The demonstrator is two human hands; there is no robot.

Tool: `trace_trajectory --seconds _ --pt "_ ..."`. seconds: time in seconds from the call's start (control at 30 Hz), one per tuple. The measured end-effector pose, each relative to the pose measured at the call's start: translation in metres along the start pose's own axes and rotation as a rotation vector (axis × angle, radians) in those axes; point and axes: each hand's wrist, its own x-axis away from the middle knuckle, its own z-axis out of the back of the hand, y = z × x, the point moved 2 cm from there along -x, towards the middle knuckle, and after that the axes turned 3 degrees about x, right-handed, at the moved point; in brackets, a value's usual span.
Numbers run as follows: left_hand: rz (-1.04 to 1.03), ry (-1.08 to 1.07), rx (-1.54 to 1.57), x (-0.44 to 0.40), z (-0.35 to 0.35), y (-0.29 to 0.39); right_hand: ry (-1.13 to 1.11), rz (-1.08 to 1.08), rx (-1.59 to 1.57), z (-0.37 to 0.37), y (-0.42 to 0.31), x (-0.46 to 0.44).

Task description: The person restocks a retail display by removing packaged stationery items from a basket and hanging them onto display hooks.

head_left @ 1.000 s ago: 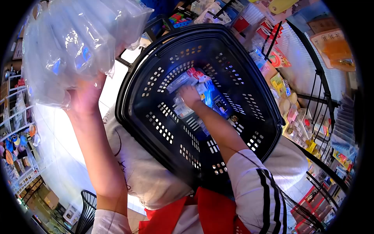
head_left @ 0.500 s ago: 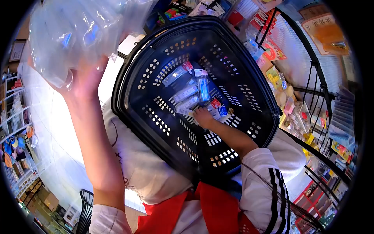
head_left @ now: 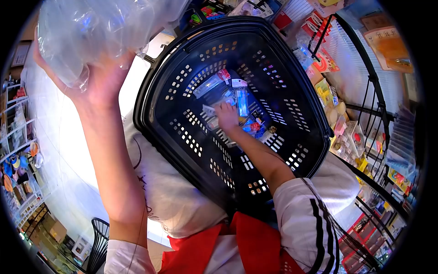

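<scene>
My left hand [head_left: 105, 84] is raised at the upper left, its fingers wrapped round a bunch of clear plastic packages [head_left: 109, 34]; the packages hide the fingertips. My right hand [head_left: 227, 118] reaches down into a black plastic basket [head_left: 145, 102] with rows of holes. Its fingers are closed on a small white-labelled package [head_left: 208, 110] near the basket's bottom. Beside that hand lie a blue-and-clear pack [head_left: 242, 101], a long clear pack with a red end [head_left: 207, 86], and several small red and blue packs [head_left: 254, 126].
A black wire rack [head_left: 372, 80] with hanging packaged goods stands along the right. White shelves [head_left: 18, 118] with small goods are at the far left. A black chair back [head_left: 98, 242] shows at lower left. The basket rests against light-coloured cloth [head_left: 182, 205].
My right hand has moved up and left inside the basket, shifting the small packages under it. My left hand, still holding the plastic packages, has moved slightly right and up.
</scene>
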Motion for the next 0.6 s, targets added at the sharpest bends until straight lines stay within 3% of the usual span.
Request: trace_trajectory --seconds 0.1,0.17,0.27,0.33,0.4,0.47,0.6 --pt "-0.118 0.169 -0.202 -0.002 -0.004 -0.001 -0.063 0.119 0.155 0.012 0.009 -0.036" --pt "-0.354 0.631 -0.789 -0.001 -0.009 -0.001 -0.076 0.102 0.24 0.012 0.01 -0.06" --pt "-0.014 0.014 0.001 0.007 0.006 0.003 -0.187 0.093 0.104 0.011 0.007 -0.087" --pt "-0.004 0.134 -0.1 0.01 0.01 0.003 -0.264 0.061 0.034 0.01 0.004 -0.091" --pt "0.012 0.12 -0.11 0.007 0.012 0.005 -0.309 0.17 0.116 -0.004 0.0 -0.071" --pt "0.031 -0.042 -0.031 -0.003 0.015 0.007 -0.326 0.239 0.128 -0.005 -0.002 -0.041" --pt "0.061 -0.05 0.05 -0.004 0.007 -0.004 -0.306 0.28 0.071 0.007 0.005 0.01"
